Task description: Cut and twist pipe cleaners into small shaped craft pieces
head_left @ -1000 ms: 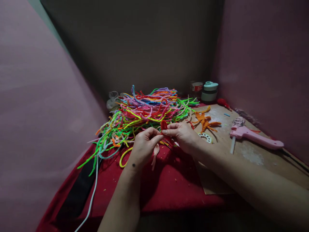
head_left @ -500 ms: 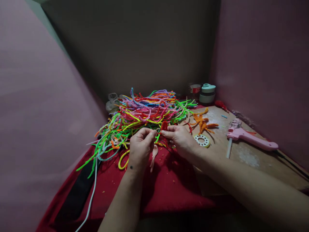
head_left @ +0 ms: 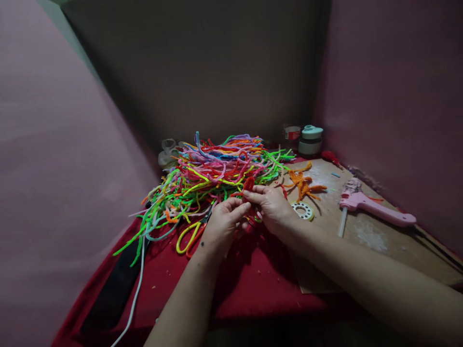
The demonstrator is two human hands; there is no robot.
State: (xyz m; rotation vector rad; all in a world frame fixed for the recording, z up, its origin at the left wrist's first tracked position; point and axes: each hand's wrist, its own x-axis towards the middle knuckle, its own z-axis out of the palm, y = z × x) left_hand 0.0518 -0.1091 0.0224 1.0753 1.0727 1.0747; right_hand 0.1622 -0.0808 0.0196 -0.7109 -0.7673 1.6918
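A red pipe cleaner (head_left: 249,184), bent into a loop, sticks up between my hands. My right hand (head_left: 269,205) pinches it with thumb and forefinger. My left hand (head_left: 227,219) is closed too, its thumb and fingertips against the lower part of the same red piece; the exact grip is partly hidden. Just beyond them lies a large heap of many-coloured pipe cleaners (head_left: 220,166). Scissors (head_left: 188,238) with yellow and orange-red handles lie left of my left hand, partly covered by it.
On the brown board (head_left: 325,241) at right lie a pink glue gun (head_left: 379,209), a roll of tape (head_left: 303,210) and an orange bent pipe-cleaner shape (head_left: 304,185). A teal-topped container (head_left: 311,140) stands behind. At left are a black flat object (head_left: 112,289) and a white cable (head_left: 139,289).
My left hand has moved right, up to my right hand, onto the red pipe cleaner. More of the scissors shows now, while the pale pink piece below my hands is covered.
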